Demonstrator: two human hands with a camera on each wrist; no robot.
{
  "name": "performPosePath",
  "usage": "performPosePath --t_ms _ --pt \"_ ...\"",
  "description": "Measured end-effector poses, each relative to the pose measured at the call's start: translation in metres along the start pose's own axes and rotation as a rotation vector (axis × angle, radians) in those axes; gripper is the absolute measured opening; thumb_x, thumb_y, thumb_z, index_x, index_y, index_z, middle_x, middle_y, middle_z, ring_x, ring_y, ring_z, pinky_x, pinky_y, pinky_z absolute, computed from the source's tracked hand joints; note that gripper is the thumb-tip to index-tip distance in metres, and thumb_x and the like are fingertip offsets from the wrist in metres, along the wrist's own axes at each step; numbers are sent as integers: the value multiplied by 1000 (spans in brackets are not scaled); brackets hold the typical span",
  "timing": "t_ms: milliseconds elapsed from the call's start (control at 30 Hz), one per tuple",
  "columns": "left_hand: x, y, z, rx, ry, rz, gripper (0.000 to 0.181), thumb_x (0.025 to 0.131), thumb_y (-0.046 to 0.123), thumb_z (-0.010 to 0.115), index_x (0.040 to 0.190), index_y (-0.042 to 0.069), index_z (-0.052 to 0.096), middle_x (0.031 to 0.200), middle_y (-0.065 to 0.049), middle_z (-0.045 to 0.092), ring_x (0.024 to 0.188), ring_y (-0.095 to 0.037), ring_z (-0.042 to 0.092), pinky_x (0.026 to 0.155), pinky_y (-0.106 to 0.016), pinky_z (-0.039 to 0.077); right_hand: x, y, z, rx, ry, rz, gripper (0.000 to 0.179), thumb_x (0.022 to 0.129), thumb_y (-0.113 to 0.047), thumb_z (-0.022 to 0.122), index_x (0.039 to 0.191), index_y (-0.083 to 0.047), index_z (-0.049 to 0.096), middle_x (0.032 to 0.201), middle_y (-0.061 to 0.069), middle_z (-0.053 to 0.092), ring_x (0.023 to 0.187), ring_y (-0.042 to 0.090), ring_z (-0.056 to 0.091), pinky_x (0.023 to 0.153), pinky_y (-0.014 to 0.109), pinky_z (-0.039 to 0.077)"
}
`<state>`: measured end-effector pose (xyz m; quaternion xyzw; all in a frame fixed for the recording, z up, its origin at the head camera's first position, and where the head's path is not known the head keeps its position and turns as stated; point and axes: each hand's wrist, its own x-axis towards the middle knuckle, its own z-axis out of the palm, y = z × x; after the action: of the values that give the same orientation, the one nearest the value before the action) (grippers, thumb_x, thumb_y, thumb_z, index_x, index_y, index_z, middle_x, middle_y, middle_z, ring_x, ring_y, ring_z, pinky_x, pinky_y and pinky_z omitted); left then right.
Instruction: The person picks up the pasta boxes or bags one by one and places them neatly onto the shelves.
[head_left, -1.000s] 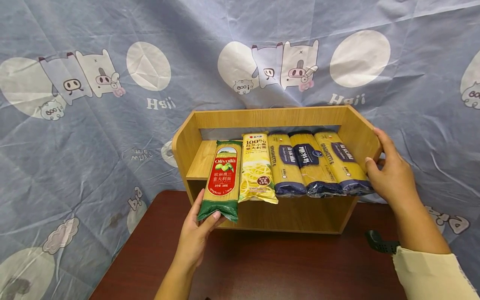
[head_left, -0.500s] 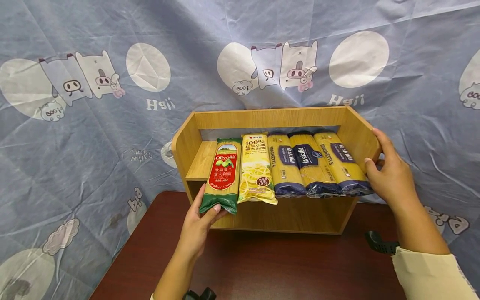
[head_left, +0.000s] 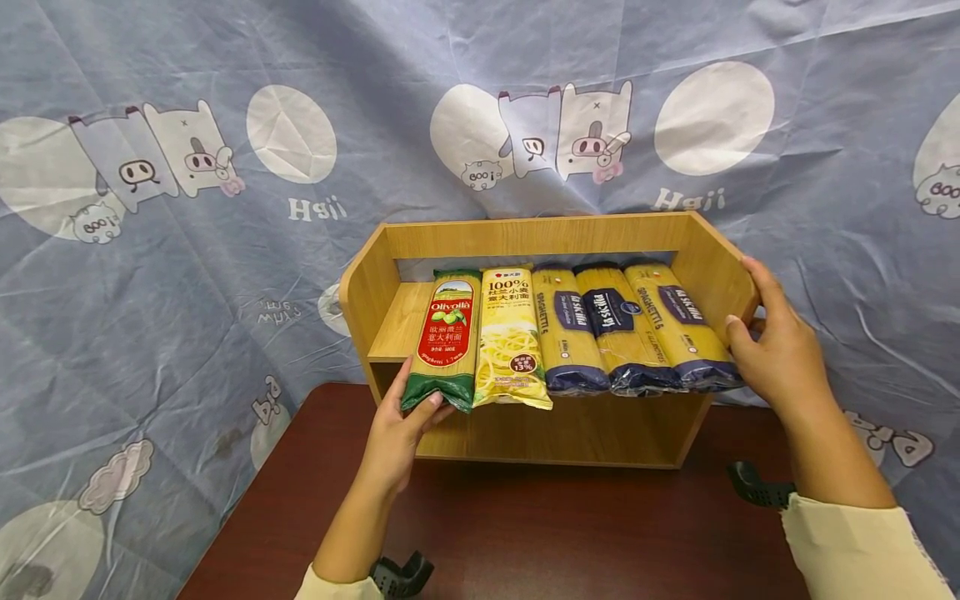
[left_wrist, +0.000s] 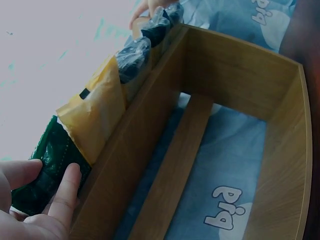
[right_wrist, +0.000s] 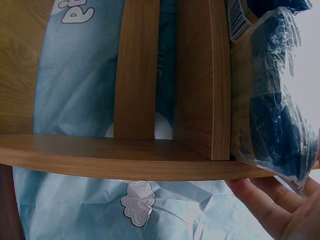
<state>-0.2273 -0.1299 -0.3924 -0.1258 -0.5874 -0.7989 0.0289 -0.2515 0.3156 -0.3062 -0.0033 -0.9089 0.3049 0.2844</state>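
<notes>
My left hand [head_left: 397, 429] pinches the near green end of a spaghetti pack with a red label [head_left: 447, 333], thumb on top. In the left wrist view, its fingers lie around that green end [left_wrist: 55, 160]. The pack lies on the upper board of a wooden shelf [head_left: 532, 237], beside a yellow spaghetti pack [head_left: 512, 342]. My right hand [head_left: 783, 350] grips the shelf's right side panel, thumb toward the inside and fingers outside. Next to that thumb lies the rightmost blue-ended spaghetti pack [head_left: 678, 321]; its crinkled plastic end [right_wrist: 280, 105] shows in the right wrist view.
Two more blue-labelled spaghetti packs, one on the left [head_left: 572, 325] and one in the middle [head_left: 624, 321], lie in the same row. The shelf stands on a dark red table [head_left: 570, 533]. A blue-grey printed cloth [head_left: 360, 108] hangs behind it.
My left hand has moved forward and up, sliding the red-labelled spaghetti pack deeper onto the upper board, nearly level with the yellow one. My right hand has stayed on the side panel.
</notes>
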Motion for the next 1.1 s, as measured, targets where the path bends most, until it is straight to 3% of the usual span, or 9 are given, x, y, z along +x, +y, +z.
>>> performPosePath --t_ms 433,633,767,967,1067,1100 --pt "-3 0 -2 26 32 -37 80 100 5 61 163 27 17 151 -12 41 117 -16 64 96 -35 57 -2 0 1 -3 14 -9 74 101 -17 51 162 -38 15 151 29 45 113 60 58 83 67 44" --pt "-8 1 -6 49 41 -27 79 98 2 62 162 23 21 149 -15 45 110 -15 69 96 -34 57 -5 -1 3 -15 32 -21 74 100 -16 51 162 -37 17 148 33 46 110 60 59 81 68 44" --pt "-11 3 -11 113 58 -33 78 97 2 63 161 20 23 153 -10 44 112 -17 68 95 -31 57 -7 -2 4 -31 49 -18 74 101 -16 51 162 -36 15 144 37 48 106 59 59 78 68 42" --pt "-21 5 -22 277 84 -66 71 97 12 68 158 25 34 158 -1 42 134 -22 53 98 -21 52 -16 -3 7 -12 61 -23 76 99 -13 51 163 -33 15 138 38 51 106 58 60 76 66 43" --pt "-26 5 -28 352 98 -73 64 98 16 68 154 29 41 155 2 45 136 -20 50 100 -20 50 -28 -3 6 8 68 -20 75 100 -14 50 162 -37 16 144 31 52 113 53 61 76 36 53" --pt "-28 5 -30 376 105 -74 61 98 18 68 152 30 43 154 2 47 136 -20 51 100 -20 50 -32 -3 6 16 83 -25 73 100 -15 51 162 -38 18 144 27 53 116 39 65 75 23 51"
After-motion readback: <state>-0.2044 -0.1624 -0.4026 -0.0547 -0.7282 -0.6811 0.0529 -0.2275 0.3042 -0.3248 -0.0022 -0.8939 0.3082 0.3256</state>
